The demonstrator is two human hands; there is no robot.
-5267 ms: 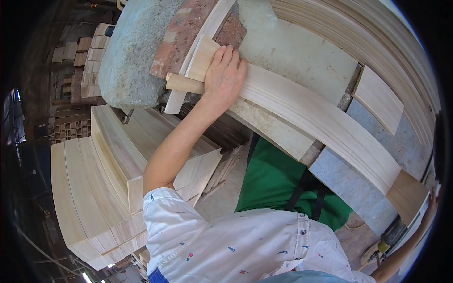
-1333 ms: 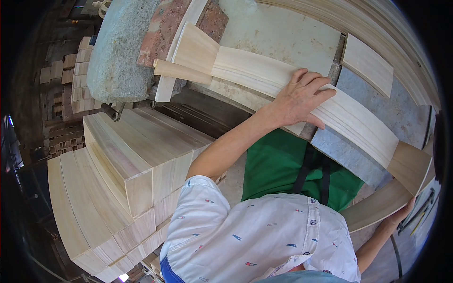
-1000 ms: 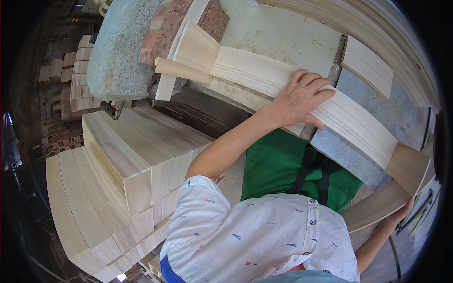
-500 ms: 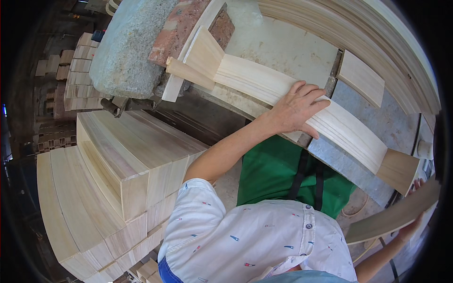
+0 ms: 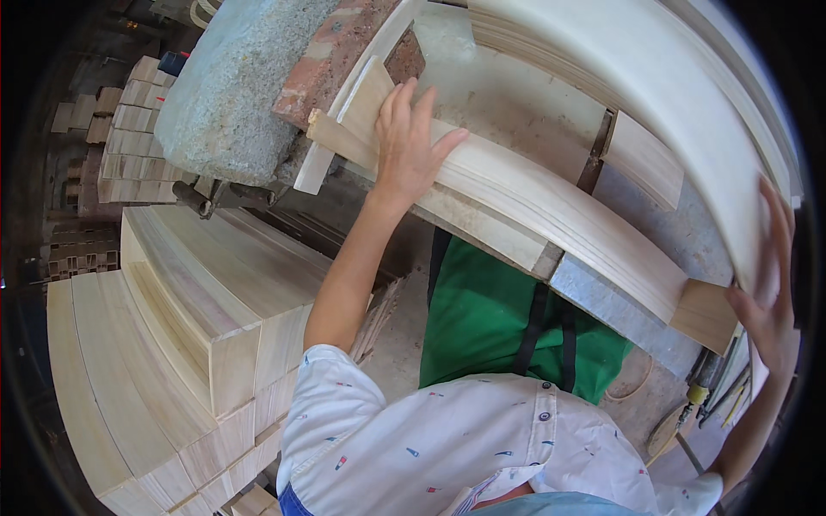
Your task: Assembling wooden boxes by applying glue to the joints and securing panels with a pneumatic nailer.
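A long pale wooden board (image 5: 680, 103) sweeps across the upper right, raised above the bench. My right hand (image 5: 770, 288) grips its near end, with the thumb on one edge and the fingers along the other. My left hand (image 5: 406, 153) rests on the left end of a low stack of long thin boards (image 5: 551, 206), fingers spread and not closed round anything. Short wooden end pieces stand against both ends of this stack, one (image 5: 361, 95) by my left fingers and another (image 5: 704, 314) below my right hand.
A rough stone block (image 5: 237, 95) and a red brick (image 5: 331, 60) sit left of the stack. On the bench (image 5: 516, 107) lies a short board (image 5: 645, 159), with more long boards behind. Large blocks of joined wooden pieces (image 5: 163, 361) stand at my left, near a metal clamp (image 5: 194, 198).
My left hand has slid leftward from the stack's middle to its left end. My right hand has risen from the lower right, swinging the long board up across the far side of the bench.
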